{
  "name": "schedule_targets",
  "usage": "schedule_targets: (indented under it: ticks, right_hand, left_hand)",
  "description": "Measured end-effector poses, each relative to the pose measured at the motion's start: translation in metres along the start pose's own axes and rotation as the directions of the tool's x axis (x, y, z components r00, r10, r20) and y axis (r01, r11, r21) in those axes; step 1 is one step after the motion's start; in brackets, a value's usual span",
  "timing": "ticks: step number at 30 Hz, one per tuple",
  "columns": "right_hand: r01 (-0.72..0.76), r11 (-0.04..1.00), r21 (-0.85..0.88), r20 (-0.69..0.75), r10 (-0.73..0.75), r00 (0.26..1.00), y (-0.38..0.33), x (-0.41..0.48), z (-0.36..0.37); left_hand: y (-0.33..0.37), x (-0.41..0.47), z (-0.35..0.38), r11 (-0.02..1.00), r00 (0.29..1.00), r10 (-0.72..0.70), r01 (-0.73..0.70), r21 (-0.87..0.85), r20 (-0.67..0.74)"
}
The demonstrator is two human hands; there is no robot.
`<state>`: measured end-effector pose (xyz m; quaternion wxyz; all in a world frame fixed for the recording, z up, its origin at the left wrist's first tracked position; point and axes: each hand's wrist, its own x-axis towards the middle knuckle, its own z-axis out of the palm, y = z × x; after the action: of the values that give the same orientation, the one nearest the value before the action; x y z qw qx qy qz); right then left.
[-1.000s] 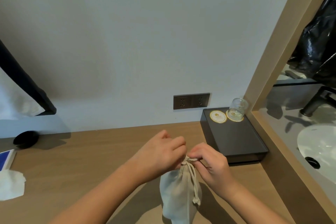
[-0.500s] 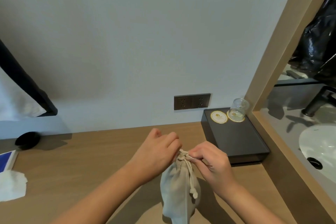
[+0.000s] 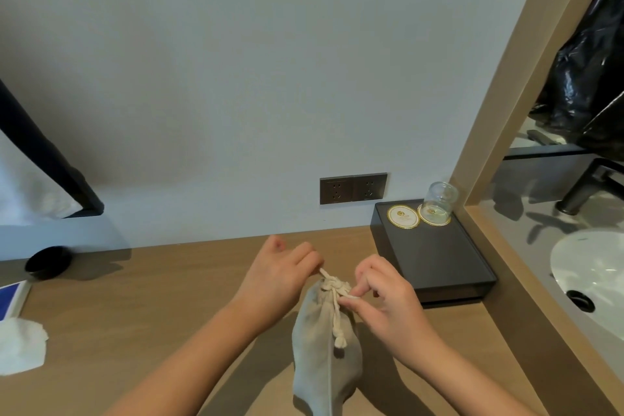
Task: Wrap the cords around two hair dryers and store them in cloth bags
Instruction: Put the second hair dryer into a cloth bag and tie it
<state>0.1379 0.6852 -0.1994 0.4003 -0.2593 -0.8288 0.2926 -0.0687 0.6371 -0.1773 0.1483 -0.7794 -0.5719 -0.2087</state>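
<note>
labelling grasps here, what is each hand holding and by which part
Both hold the cloth bag's drawstring at the cinched neck: the left hand pinches the strand left of the knot, the right hand the cord on its right.

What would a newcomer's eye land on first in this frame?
The two hands low in the middle: the left hand and right hand each pinch the drawstring at the gathered mouth of a beige cloth bag. Behind them to the right, a clear glass stands at the back of a dark tray.
</note>
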Motion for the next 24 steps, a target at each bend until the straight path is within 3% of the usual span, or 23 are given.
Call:
schedule_targets:
  ticks: [3, 5, 8, 10, 12, 16, 24]
  right_hand:
    - [-0.105, 0.994, -0.005, 0.044, 0.106, 0.993, 0.000, 0.003, -0.004]
    - [-0.167, 0.985, 0.033, 0.104, 0.163, 0.981, -0.002, 0.006, -0.005]
    - [-0.275, 0.954, 0.123, 0.219, 0.244, 0.945, -0.009, 0.010, -0.009]
    - [-0.318, 0.944, 0.089, 0.300, 0.279, 0.912, -0.011, 0.012, -0.014]
    - [-0.337, 0.941, 0.037, 0.371, 0.300, 0.879, -0.013, 0.014, -0.017]
    - [-0.357, 0.934, -0.003, 0.436, 0.323, 0.840, -0.017, 0.012, -0.021]
    - [-0.265, 0.963, -0.044, 0.385, 0.261, 0.885, -0.031, 0.001, -0.018]
  left_hand:
    - [0.013, -0.004, 0.003, 0.918, 0.972, -0.211, 0.234, -0.320, 0.106]
    - [0.022, -0.001, 0.002, 0.709, 0.922, -0.344, 0.381, -0.593, 0.180]
    - [0.027, 0.002, 0.005, 0.606, 0.865, -0.468, 0.465, -0.646, 0.183]
    - [0.025, 0.002, 0.005, 0.649, 0.857, -0.488, 0.484, -0.586, 0.168]
    - [0.021, 0.001, 0.004, 0.759, 0.886, -0.451, 0.445, -0.476, 0.110]
    - [0.011, -0.003, 0.003, 0.950, 0.968, -0.251, 0.250, -0.186, 0.018]
    - [-0.005, -0.006, 0.015, 0.993, 0.995, -0.090, 0.092, -0.068, 0.042]
